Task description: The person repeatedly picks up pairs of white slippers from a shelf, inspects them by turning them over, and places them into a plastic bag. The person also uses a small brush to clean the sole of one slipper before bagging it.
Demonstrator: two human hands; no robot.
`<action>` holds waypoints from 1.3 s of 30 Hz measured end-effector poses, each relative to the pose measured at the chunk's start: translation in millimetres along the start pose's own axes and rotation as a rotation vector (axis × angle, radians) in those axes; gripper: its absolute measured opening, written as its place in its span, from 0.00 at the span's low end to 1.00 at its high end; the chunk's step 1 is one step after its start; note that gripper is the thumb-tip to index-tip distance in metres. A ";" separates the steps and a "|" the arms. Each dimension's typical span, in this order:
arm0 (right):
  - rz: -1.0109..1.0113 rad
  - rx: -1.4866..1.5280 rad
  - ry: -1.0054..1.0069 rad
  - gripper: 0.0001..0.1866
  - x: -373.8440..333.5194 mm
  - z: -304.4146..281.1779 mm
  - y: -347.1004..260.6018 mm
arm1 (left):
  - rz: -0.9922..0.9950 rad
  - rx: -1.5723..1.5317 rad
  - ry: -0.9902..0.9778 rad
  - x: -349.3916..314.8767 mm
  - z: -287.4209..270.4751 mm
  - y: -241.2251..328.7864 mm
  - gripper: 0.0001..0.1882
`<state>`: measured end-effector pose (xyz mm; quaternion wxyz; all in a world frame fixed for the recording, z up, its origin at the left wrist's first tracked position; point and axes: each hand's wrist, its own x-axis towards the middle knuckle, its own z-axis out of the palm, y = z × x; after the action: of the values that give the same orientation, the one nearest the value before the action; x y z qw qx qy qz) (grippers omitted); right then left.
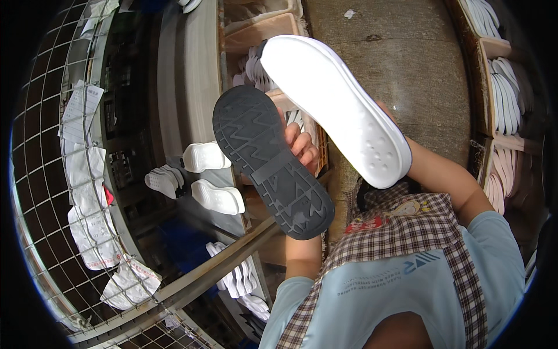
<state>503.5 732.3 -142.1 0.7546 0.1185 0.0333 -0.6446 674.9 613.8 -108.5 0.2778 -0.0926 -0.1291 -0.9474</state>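
Observation:
In my left hand [301,144] is a black shoe sole [247,125], its zigzag tread facing up. The fingers curl at its right edge, and the sole covers the rest of that hand. To the right, a larger white shoe sole [331,87] is held up at a slant, smooth at the toe end and dotted with small dimples at the heel. My right hand [387,110] grips it from beneath; most of its fingers are hidden behind it. A dark edge shows at the white sole's far tip. The two soles are close together, one in each hand.
White soles [218,196] lie on a grey conveyor belt [224,174] to the left. A wire mesh panel [52,116] with papers hung on it stands beyond. Bins [491,87] packed with pale soles line the right side, and more soles [237,273] sit on a lower shelf.

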 end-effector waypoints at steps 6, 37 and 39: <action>0.052 -0.112 -0.059 0.32 -7.0 8.4 -3.9 | 0.042 0.171 0.186 1.5 34.1 -3.9 0.30; -0.102 -0.598 -0.011 0.40 10.7 2.9 12.8 | 0.040 1.493 0.744 7.4 42.4 -1.7 0.31; -0.052 -0.553 0.080 0.36 14.7 -2.0 13.0 | -0.030 1.312 0.780 8.4 47.9 -4.4 0.31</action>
<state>518.9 720.4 -145.3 0.7394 -0.0675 0.2405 -0.6252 670.5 627.3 -61.8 0.2886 0.4346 -0.5592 -0.6443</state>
